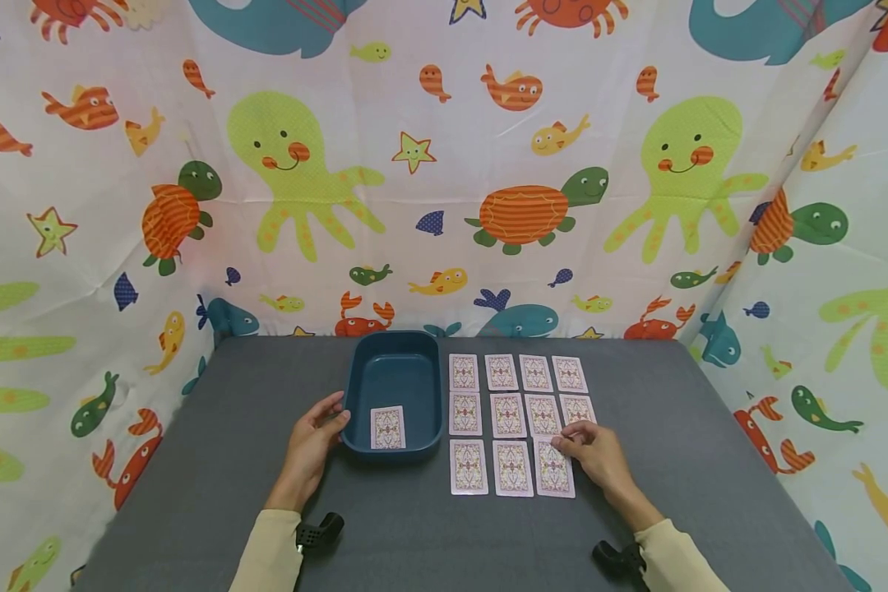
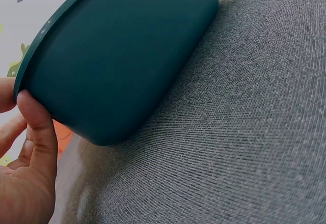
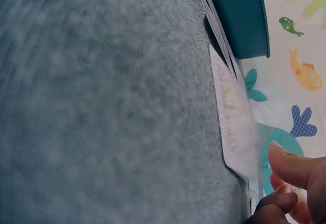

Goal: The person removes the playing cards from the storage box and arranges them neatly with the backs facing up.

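Note:
My left hand point(image 1: 313, 444) grips the left rim of a dark teal plastic tub point(image 1: 351, 378), thumb outside the wall point(image 2: 117, 56) in the left wrist view. One patterned playing card point(image 1: 387, 427) lies back up inside the tub. My right hand point(image 1: 595, 452) is over the top right corner of the third card point(image 1: 555, 473) in the front row. In the right wrist view that card point(image 3: 237, 117) looks blurred along one edge, and the thumb point(image 3: 290, 163) appears just apart from it. Whether a fingertip touches the card is hard to tell.
More face-down cards stand in rows right of the tub, including a middle-row card point(image 1: 464, 413) and a back-row card point(image 1: 535, 374). The right hand partly covers the middle row's last card point(image 1: 577, 407). Grey cloth point(image 1: 414, 534) covers the table; a sea-animal curtain point(image 1: 444, 247) hangs behind.

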A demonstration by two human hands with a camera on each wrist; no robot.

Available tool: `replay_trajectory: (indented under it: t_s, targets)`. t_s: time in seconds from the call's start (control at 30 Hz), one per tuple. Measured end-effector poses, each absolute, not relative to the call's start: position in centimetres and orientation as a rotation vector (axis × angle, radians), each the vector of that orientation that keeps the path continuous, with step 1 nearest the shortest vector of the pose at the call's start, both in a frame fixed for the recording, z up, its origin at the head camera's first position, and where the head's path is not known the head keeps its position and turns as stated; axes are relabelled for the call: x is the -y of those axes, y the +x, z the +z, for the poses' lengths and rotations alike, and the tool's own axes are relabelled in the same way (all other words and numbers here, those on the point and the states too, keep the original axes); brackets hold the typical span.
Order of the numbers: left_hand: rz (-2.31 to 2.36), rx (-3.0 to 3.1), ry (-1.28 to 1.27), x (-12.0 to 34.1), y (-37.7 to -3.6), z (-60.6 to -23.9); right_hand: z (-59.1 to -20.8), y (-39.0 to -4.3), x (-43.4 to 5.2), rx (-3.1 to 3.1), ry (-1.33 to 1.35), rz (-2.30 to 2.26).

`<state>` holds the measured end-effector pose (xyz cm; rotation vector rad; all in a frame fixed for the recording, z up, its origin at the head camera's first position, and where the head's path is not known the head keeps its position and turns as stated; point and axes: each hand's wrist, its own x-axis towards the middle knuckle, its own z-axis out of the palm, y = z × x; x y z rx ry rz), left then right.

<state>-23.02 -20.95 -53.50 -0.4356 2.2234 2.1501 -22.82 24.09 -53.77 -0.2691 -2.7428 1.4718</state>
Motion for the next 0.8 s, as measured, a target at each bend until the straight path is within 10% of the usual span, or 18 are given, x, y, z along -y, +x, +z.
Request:
replay_trajectory:
  t_s: [0.8]
  targets:
    - [2.153,-2.226,-0.436,21.0,-23.2,-53.5,-48.7,-22.4,-23.0,2.575,-0.275,1.636]
